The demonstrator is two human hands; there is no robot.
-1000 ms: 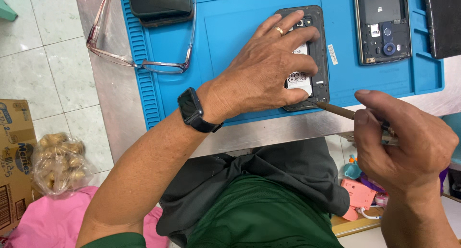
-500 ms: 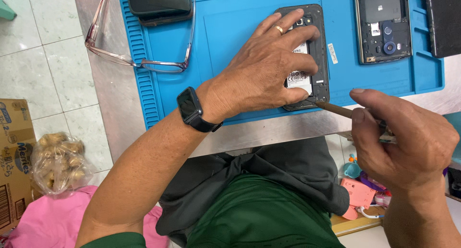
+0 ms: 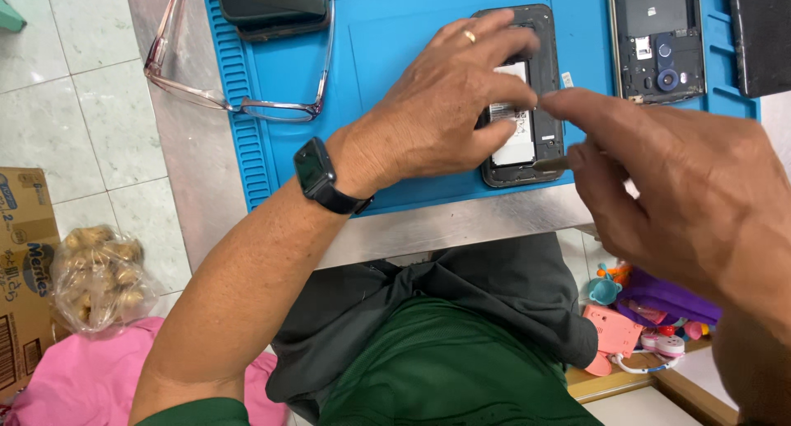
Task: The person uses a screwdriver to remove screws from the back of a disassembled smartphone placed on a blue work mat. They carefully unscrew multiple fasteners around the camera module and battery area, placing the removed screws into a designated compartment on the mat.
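Observation:
My left hand (image 3: 449, 105) presses down on an opened black phone (image 3: 535, 88) lying on the blue work mat (image 3: 371, 55); its white battery shows between my fingers. A black watch (image 3: 317, 175) sits on that wrist. My right hand (image 3: 676, 195) is close to the camera at the right and grips a thin tool (image 3: 550, 163) whose tip touches the phone's lower right corner. Most of the tool is hidden by my fingers.
Pink-framed glasses (image 3: 239, 80) lie on the mat's left edge beside a black device (image 3: 272, 2). A second opened phone (image 3: 659, 39) and a dark slab (image 3: 762, 35) lie at the right. Below the table: a cardboard box (image 3: 21, 269), a bag of brown lumps (image 3: 103, 278), toys (image 3: 643, 311).
My right hand has risen and moved left, bringing the tool's tip in against the phone's lower right corner. My left hand stays pressed on the phone.

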